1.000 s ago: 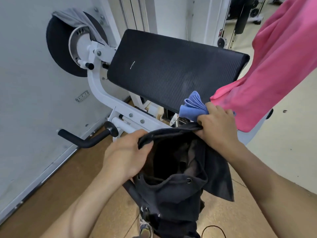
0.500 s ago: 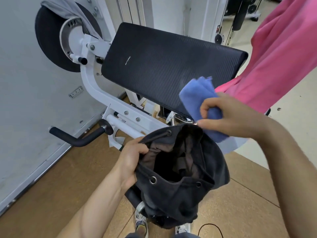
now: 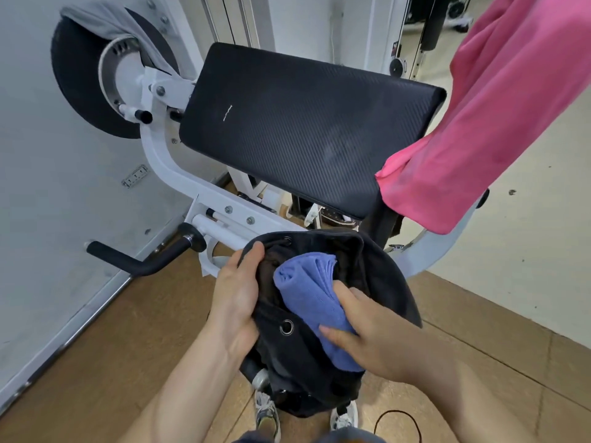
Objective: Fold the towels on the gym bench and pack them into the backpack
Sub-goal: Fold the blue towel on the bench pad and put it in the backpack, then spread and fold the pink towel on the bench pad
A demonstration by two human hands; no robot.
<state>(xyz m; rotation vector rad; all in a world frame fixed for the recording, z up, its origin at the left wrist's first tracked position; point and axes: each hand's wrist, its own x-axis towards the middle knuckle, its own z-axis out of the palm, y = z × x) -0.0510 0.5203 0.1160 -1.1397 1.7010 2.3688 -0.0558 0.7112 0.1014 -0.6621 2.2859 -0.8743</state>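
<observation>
A black drawstring backpack (image 3: 323, 372) hangs open in front of me, below the bench's near edge. My left hand (image 3: 238, 302) grips its left rim and holds the mouth wide. My right hand (image 3: 367, 334) is shut on a folded blue towel (image 3: 307, 292), which lies across the bag's opening with its far end inside the mouth. The black padded gym bench (image 3: 303, 123) slopes away above the bag, bare on top. A pink towel (image 3: 479, 116) hangs over its right end. A grey towel (image 3: 105, 24) is draped over the round weight wheel at the upper left.
The white machine frame (image 3: 166, 174) and a black padded handle (image 3: 137, 263) stick out at the left beside a grey wall. Cork-brown flooring lies below, pale floor to the right. My shoes (image 3: 267, 414) and a black cable (image 3: 399, 420) are under the bag.
My right hand has brought the blue towel down from beside the bench's edge onto the backpack's mouth. My left hand has shifted its grip along the bag's left rim.
</observation>
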